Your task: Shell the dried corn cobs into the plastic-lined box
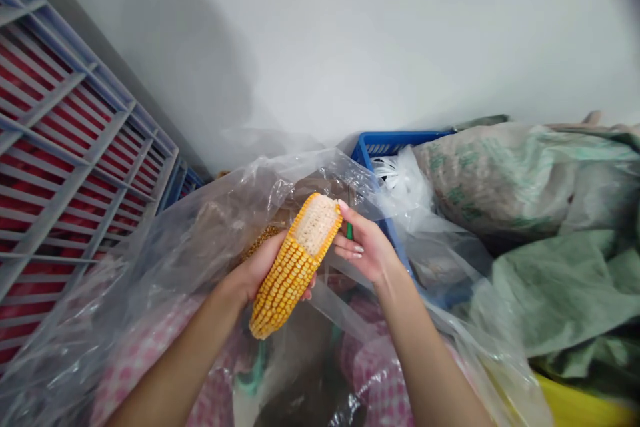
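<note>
An ear of corn [287,273] with yellow kernels is held slanting in front of me. Near its upper end a patch is stripped of kernels, showing the pale cob. My left hand [265,259] is wrapped round the ear from below, its fingertips showing on the far side. At the stripped end, my right hand [365,243] presses its thumb on the edge kernels, the other fingers curled beside the cob. Something small and green [349,230] shows by the right fingers; I cannot tell if they hold it. Beneath lies a clear plastic bag [200,227] with kernels [263,240] partly hidden.
A grey-white slatted crate [85,160] with red behind it stands at the left. To the right, a blue basket [370,147] stands beside a large filled sack [480,173] and green cloth-like sacking [555,280]. A pale wall [375,33] rises behind.
</note>
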{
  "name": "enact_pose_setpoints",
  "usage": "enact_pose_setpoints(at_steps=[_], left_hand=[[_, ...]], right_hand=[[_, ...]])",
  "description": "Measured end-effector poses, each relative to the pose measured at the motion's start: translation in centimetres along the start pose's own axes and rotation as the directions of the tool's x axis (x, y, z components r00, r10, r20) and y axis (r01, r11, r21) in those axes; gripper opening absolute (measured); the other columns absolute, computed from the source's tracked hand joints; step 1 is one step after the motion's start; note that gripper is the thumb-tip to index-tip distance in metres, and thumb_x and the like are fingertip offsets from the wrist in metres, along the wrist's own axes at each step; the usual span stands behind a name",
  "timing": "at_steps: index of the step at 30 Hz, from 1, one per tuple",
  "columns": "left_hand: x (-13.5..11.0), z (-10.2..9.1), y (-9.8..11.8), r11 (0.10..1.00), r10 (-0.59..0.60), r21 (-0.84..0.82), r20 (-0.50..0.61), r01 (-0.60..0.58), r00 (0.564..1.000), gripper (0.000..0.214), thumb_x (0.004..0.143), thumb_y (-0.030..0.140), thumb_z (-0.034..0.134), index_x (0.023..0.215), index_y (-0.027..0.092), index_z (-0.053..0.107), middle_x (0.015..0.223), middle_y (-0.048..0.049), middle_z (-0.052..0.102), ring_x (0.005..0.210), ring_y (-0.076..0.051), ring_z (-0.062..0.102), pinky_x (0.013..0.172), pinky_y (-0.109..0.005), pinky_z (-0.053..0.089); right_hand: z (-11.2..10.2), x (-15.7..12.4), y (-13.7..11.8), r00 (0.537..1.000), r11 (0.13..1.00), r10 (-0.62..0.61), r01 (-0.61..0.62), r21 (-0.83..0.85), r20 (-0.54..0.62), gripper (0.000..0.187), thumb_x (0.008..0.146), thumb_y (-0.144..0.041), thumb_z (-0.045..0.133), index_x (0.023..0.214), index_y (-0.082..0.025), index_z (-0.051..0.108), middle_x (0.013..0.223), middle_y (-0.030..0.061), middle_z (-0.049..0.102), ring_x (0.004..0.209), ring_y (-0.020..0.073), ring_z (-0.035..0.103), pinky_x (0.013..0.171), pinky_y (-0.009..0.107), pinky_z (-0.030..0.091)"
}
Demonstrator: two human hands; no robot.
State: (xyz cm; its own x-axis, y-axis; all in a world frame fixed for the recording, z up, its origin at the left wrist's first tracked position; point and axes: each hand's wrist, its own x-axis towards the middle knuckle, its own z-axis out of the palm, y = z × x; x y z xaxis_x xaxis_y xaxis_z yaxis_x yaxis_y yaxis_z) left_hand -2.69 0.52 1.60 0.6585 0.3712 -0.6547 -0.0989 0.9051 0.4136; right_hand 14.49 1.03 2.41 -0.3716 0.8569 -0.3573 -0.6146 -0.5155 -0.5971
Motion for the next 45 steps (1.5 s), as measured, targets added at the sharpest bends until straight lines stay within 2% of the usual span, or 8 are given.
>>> enact_pose_setpoints(at_steps=[13, 18, 25, 28, 32, 39, 42, 45], left_hand=[[0.3, 0.9, 0.2, 0.991, 0.04, 0.13, -0.194, -0.014, 0.98, 0.055, 0.082, 0.047, 0.026, 0.063, 0.012, 0.063, 0.05, -0.0106, 0.062, 0.044, -0.019, 0.058, 0.046, -0.028, 0.047], [0.0, 0.0, 0.2, 1.0, 0.024, -0.004, 0.059, -0.024, 0.998, 0.05, 0.078, 0.049, 0.032, 0.069, 0.01, 0.062, 0.056, -0.0111, 0.064, 0.048, -0.019, 0.06, 0.049, -0.028, 0.048], [0.7, -0.9, -0.3, 0.99, -0.023, -0.117, 0.389, 0.074, 0.921, 0.039, 0.07, 0.044, 0.045, 0.075, 0.009, 0.061, 0.053, -0.0083, 0.061, 0.046, -0.02, 0.06, 0.046, -0.028, 0.048], [1.0, -0.8, -0.6, 0.99, -0.04, -0.12, 0.295, 0.079, 0.955, 0.038, 0.07, 0.043, 0.046, 0.074, 0.009, 0.062, 0.056, -0.0089, 0.063, 0.05, -0.02, 0.062, 0.048, -0.028, 0.049], [1.2, 0.1, -0.5, 0.996, 0.052, -0.071, -0.049, -0.055, 0.997, 0.045, 0.079, 0.046, 0.04, 0.078, 0.008, 0.063, 0.059, -0.0104, 0.065, 0.053, -0.019, 0.062, 0.05, -0.026, 0.047], [1.4, 0.3, -0.3, 0.905, 0.392, 0.299, -0.312, -0.302, 0.865, 0.047, 0.08, 0.054, 0.042, 0.097, 0.016, 0.064, 0.079, -0.0047, 0.07, 0.076, -0.02, 0.062, 0.07, -0.029, 0.044], [1.4, -0.1, -0.5, 0.812, 0.531, 0.446, -0.299, -0.376, 0.793, 0.051, 0.078, 0.057, 0.042, 0.098, 0.017, 0.065, 0.092, -0.0052, 0.069, 0.091, -0.022, 0.059, 0.081, -0.029, 0.04], [1.2, 0.0, -0.5, 0.794, 0.541, 0.464, -0.244, -0.393, 0.805, 0.052, 0.079, 0.057, 0.041, 0.103, 0.017, 0.063, 0.092, -0.006, 0.068, 0.089, -0.022, 0.059, 0.077, -0.03, 0.041]], right_hand=[[0.0, -0.3, 0.5, 0.99, 0.965, -0.049, 0.013, -0.263, -0.129, 0.037, 0.066, -0.04, 0.069, 0.096, -0.024, 0.053, 0.06, -0.0093, 0.041, 0.034, -0.0035, 0.016, 0.031, 0.012, 0.008], [0.3, -0.4, -0.2, 0.997, 0.985, -0.065, 0.059, -0.164, -0.033, 0.038, 0.073, -0.056, 0.053, 0.089, -0.021, 0.058, 0.065, -0.0055, 0.05, 0.033, -0.0026, 0.012, 0.03, 0.015, 0.006], [0.8, -0.1, 0.5, 0.995, 0.989, -0.095, 0.095, -0.112, 0.004, 0.026, 0.072, -0.044, 0.061, 0.079, -0.019, 0.056, 0.064, -0.0065, 0.051, 0.032, -0.0029, 0.014, 0.029, 0.014, 0.006], [0.9, 0.2, 0.9, 0.99, 0.986, -0.127, 0.119, -0.113, -0.064, 0.026, 0.071, -0.043, 0.061, 0.079, -0.019, 0.055, 0.063, -0.007, 0.048, 0.032, -0.003, 0.015, 0.029, 0.014, 0.006], [1.0, 0.6, 1.2, 0.938, 0.957, -0.252, 0.205, -0.206, -0.236, 0.03, 0.07, -0.043, 0.061, 0.089, -0.021, 0.057, 0.063, -0.0071, 0.046, 0.032, -0.0025, 0.017, 0.029, 0.014, 0.006], [1.3, 0.6, 1.1, 0.865, 0.902, -0.377, 0.262, -0.343, -0.332, 0.038, 0.064, -0.039, 0.067, 0.097, -0.023, 0.055, 0.066, -0.0058, 0.047, 0.036, -0.001, 0.021, 0.03, 0.014, 0.013], [1.4, 0.6, 1.0, 0.83, 0.892, -0.41, 0.28, -0.354, -0.377, 0.037, 0.064, -0.039, 0.067, 0.094, -0.023, 0.054, 0.069, -0.0053, 0.047, 0.037, -0.0008, 0.021, 0.03, 0.014, 0.014], [0.9, 0.8, 0.7, 0.802, 0.913, -0.388, 0.269, -0.307, -0.454, 0.033, 0.065, -0.042, 0.065, 0.087, -0.021, 0.052, 0.065, -0.0062, 0.041, 0.037, -0.0006, 0.02, 0.031, 0.014, 0.011]])
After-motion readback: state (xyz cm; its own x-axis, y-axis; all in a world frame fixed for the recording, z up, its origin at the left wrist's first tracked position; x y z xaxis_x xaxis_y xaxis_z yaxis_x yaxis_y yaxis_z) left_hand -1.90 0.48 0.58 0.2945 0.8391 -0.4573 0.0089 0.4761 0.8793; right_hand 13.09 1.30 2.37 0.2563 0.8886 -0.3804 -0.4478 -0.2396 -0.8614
